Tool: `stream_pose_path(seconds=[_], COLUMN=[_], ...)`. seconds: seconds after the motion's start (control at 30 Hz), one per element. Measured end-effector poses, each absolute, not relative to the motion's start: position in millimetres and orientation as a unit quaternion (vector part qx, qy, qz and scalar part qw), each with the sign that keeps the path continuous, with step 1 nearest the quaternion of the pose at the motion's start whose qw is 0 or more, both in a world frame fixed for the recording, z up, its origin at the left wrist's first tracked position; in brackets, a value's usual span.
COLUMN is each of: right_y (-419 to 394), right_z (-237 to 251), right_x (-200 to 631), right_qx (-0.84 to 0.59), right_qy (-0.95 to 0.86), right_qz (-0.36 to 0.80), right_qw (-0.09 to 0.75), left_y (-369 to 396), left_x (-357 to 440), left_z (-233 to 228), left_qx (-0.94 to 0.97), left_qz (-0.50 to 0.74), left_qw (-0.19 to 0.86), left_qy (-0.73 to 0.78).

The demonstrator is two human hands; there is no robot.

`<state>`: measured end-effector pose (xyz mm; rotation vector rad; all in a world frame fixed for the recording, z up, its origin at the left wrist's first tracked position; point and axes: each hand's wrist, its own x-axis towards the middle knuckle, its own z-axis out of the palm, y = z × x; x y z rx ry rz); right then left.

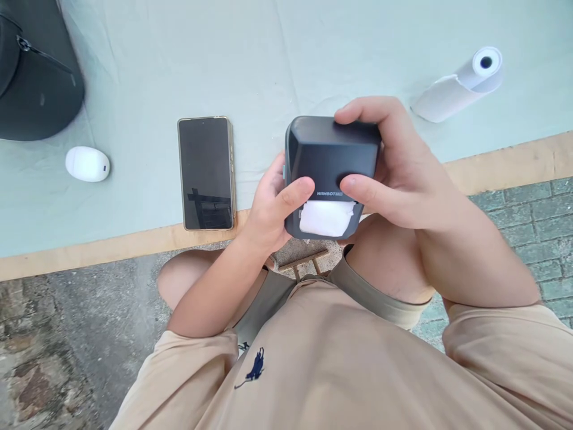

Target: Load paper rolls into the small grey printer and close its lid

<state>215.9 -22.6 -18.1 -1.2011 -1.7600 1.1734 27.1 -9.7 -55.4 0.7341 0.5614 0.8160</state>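
Note:
Both hands hold a small dark grey label printer point(329, 158) above the table's front edge. White paper point(326, 218) sticks out of its slot toward me. My left hand point(271, 206) cups the printer's left side, its thumb pressed on the front face. My right hand point(394, 167) wraps over the top and right side, thumb on the front beside the printed logo.
A pale green cloth point(268, 54) covers the table, which has a wooden front edge point(501, 164). On it lie a dark-screened phone point(206, 173), a white oval device point(87, 163), a paper roll point(461, 83) at far right and a black bag point(36, 71) at far left. Stone paving lies below.

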Motion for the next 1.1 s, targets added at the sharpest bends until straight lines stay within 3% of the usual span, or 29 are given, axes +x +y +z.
stream_pose_path(seconds=[0.23, 0.4, 0.6, 0.83, 1.1], right_y=[-21, -21, -19, -20, -21], right_z=[-21, -25, -25, -26, -16], right_x=[217, 221, 227, 228, 210], right_qx=[-0.474, -0.474, -0.411, -0.422, -0.544], right_qy=[-0.680, -0.700, -0.764, -0.737, -0.619], right_qz=[0.426, 0.332, 0.334, 0.364, 0.123], right_qw=[0.362, 0.419, 0.369, 0.383, 0.553], left_y=[-8, -6, -6, -4, -4], left_x=[31, 35, 32, 32, 31], left_z=[-57, -60, -60, -58, -58], left_qx=[0.335, 0.271, 0.267, 0.250, 0.309], left_qz=[0.392, 0.407, 0.426, 0.435, 0.397], left_qw=[0.809, 0.815, 0.816, 0.817, 0.824], left_qy=[0.284, 0.312, 0.285, 0.286, 0.260])
